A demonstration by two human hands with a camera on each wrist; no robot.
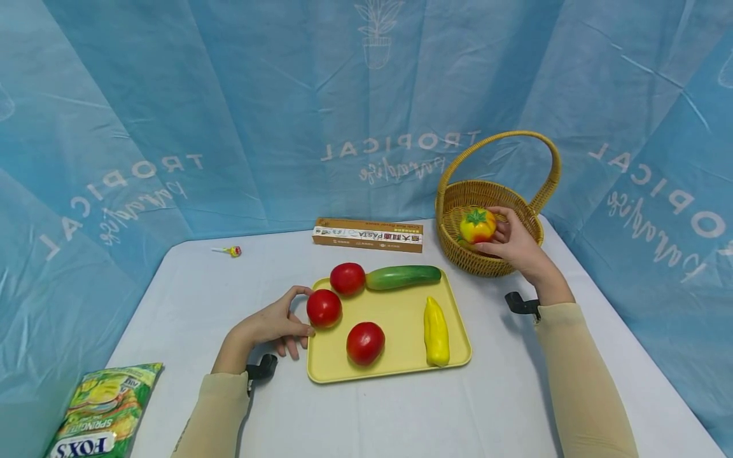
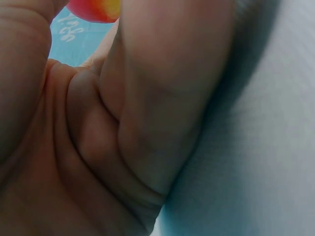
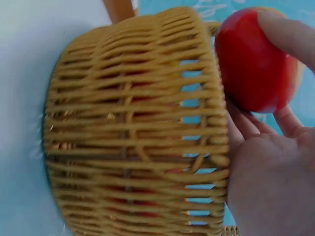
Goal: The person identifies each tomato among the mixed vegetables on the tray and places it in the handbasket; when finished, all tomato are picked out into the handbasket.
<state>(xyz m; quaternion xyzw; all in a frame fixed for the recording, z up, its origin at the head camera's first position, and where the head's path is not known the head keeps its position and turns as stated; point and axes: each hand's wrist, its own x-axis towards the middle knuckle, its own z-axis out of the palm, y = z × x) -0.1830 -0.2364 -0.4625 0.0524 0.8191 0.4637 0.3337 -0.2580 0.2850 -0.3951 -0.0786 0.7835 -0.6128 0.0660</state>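
My right hand [image 1: 518,245] grips a yellow-and-red tomato [image 1: 476,224] with a green leafy top, over the mouth of the wicker basket [image 1: 487,262]. In the right wrist view its glossy red side [image 3: 253,59] shows beside the basket rim, thumb laid on it. At the left edge of the yellow tray [image 1: 395,369], my left hand [image 1: 269,324] has thumb and forefinger about a red tomato [image 1: 324,308]. Two more red tomatoes, one behind [image 1: 347,278] and one in front [image 1: 365,343], lie on the tray with a cucumber [image 1: 403,277] and a yellow pepper [image 1: 436,332].
A long pasta box [image 1: 368,235] lies behind the tray, left of the basket, whose tall handle [image 1: 501,135] arches over it. Far left are a lollipop [image 1: 231,251] and, nearer, a green Fox's bag [image 1: 105,410]. A blue curtain [image 1: 275,114] surrounds the white table.
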